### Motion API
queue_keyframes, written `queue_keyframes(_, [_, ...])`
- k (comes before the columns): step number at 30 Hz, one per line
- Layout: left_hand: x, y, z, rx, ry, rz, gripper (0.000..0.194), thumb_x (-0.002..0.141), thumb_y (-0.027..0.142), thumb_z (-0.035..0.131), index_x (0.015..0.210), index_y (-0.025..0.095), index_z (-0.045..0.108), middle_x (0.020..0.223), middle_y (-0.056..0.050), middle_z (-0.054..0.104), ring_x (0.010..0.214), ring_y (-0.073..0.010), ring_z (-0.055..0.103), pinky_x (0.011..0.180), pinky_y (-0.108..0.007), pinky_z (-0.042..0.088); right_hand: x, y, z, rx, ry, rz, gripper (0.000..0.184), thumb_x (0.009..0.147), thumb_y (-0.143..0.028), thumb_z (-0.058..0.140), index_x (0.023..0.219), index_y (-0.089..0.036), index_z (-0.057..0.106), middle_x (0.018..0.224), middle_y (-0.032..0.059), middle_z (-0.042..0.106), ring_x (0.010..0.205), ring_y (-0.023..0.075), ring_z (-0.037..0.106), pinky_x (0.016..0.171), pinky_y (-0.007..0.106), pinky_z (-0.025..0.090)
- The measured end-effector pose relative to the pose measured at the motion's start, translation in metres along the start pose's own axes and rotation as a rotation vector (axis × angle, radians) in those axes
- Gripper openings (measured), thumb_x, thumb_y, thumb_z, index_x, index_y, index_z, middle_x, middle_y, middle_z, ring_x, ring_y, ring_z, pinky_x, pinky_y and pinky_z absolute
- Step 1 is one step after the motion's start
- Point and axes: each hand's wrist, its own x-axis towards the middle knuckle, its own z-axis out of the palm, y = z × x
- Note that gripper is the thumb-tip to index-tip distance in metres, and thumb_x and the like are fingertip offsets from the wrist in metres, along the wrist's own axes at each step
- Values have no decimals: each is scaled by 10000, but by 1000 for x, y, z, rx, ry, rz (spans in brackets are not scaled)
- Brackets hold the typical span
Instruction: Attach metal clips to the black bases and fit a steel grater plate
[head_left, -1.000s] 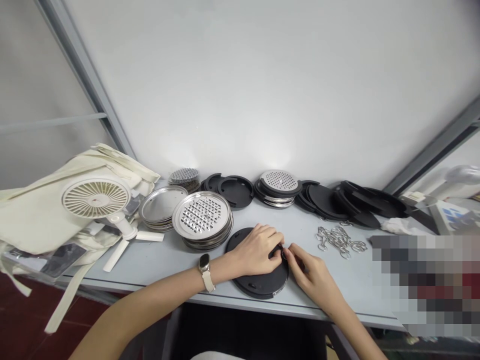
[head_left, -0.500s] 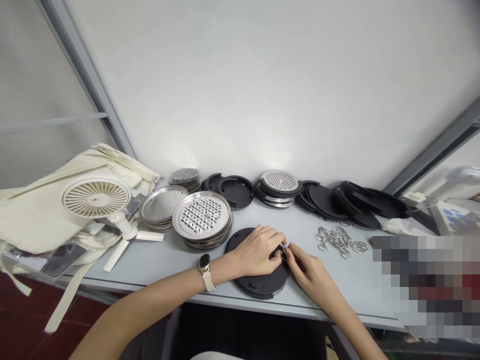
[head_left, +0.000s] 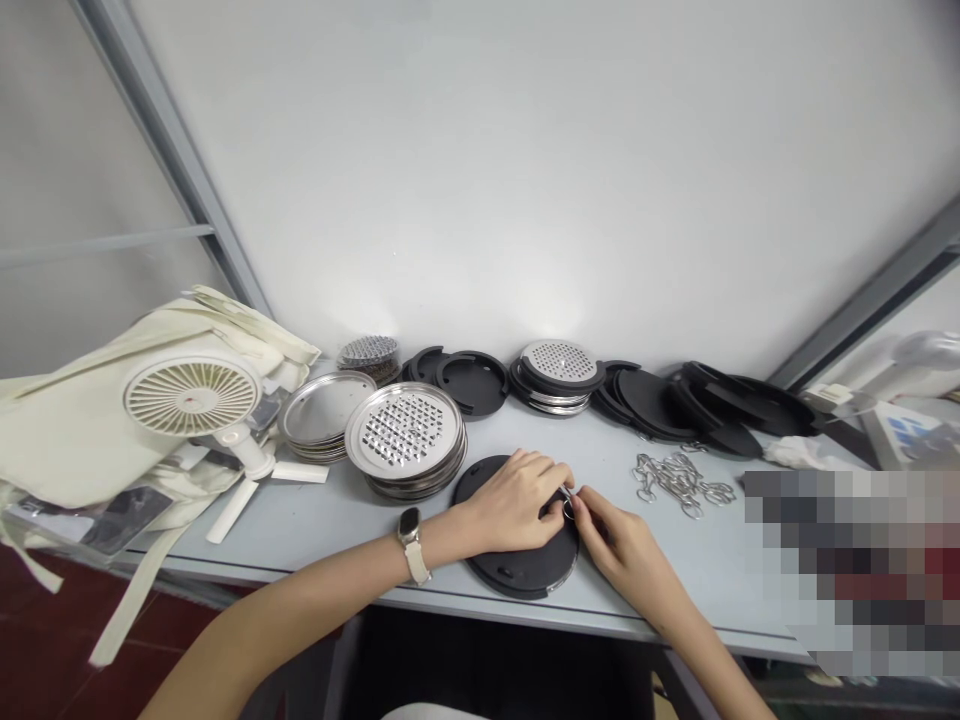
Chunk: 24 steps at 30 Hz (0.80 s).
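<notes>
A black round plastic base [head_left: 517, 572] lies near the table's front edge, a thin silvery edge along its lower right rim. My left hand [head_left: 517, 503], with a watch on its wrist, lies across the base, its fingers curled over at the right rim. At that rim, a small metal ring [head_left: 568, 511] shows between the two hands. My right hand [head_left: 613, 540] pinches the ring with thumb and fingertips. Exactly how the ring meets the base is hidden by the fingers.
Grater discs [head_left: 405, 432] and plain metal discs [head_left: 328, 408] are stacked at left. Black bases [head_left: 472, 384] and a perforated-disc stack [head_left: 559, 362] line the wall. Metal rings [head_left: 681, 480] lie in a pile at right. A small white fan [head_left: 193, 396] rests by a cream bag [head_left: 67, 425].
</notes>
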Motion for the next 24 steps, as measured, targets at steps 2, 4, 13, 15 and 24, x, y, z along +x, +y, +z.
queue_keyframes(2, [0, 0, 0, -4, 0, 6, 138, 800, 122, 496, 931, 161, 509, 916, -59, 597, 906, -194, 550, 888, -307, 401, -1, 0, 1, -11, 17, -7, 245, 964, -332, 345, 746, -229, 387, 570, -61, 402, 482, 118, 404, 496, 218, 321])
queue_keyframes(4, [0, 0, 0, -7, 2, 9, 129, 802, 125, 495, 925, 163, 508, 907, -59, 597, 898, -197, 553, 876, -308, 406, -1, 0, 1, -18, 30, -14, 241, 962, -328, 351, 747, -228, 393, 571, -61, 401, 480, 116, 405, 496, 216, 324])
queue_keyframes(13, [0, 1, 1, 25, 8, 24, 122, 814, 131, 479, 927, 168, 506, 881, -49, 592, 858, -193, 555, 834, -304, 417, 0, -1, -1, 25, 57, -3, 259, 966, -327, 346, 728, -227, 370, 565, -73, 356, 481, 106, 340, 492, 210, 304])
queue_keyframes(15, [0, 1, 1, 27, 8, 18, 107, 807, 137, 491, 908, 169, 509, 870, -47, 596, 854, -195, 556, 827, -305, 415, 0, -1, -2, 33, 13, -1, 256, 965, -329, 348, 734, -225, 381, 563, -72, 366, 485, 106, 349, 495, 209, 308])
queue_keyframes(24, [1, 0, 1, -18, 8, -6, 141, 796, 138, 516, 932, 173, 526, 903, -46, 620, 901, -194, 565, 876, -315, 397, 1, -2, -3, 0, -7, -10, 261, 961, -315, 351, 719, -223, 385, 555, -67, 395, 477, 106, 383, 487, 210, 311])
